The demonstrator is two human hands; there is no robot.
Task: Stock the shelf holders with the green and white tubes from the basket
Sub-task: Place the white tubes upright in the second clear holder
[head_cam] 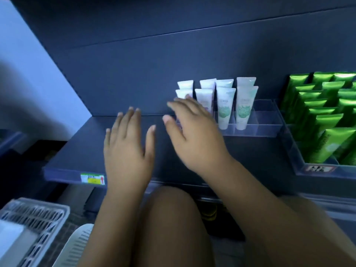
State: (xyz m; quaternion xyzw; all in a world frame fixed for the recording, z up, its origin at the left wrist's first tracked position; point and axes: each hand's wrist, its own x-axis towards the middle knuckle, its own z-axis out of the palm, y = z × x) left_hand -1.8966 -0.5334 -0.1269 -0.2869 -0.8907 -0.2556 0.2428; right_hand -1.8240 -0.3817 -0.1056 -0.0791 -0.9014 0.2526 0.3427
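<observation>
- Shelf (86, 147): dark and flat, with a yellow-and-white price label (92, 178) on its near edge towards the left.
- Left hand (127, 149) is held palm-down above the bare shelf. Its fingers (133, 120) are straight, spread and released, holding nothing.
- Right hand (194, 135) reaches farther in and to the right, also released, its fingers (173, 106) spread and grasping nothing. It lies in front of the leftmost tubes, and I cannot tell whether it touches them.
- White tubes with green print (223, 105) stand upright, cap down, in two rows of four in the left part of a clear holder (267, 120) near the back of the shelf.
- Green tubes (327, 120) stand packed in rows in a second clear tray (300, 162) at the far right, well apart from both hands.
- Grey slotted basket (34, 214) sits at the near left, below shelf level. Its contents are too blurred to make out.
- A white slotted basket (77, 245) is just beside it, to its right.
- The person's knee (173, 218) is in the near middle, between the forearms.
</observation>
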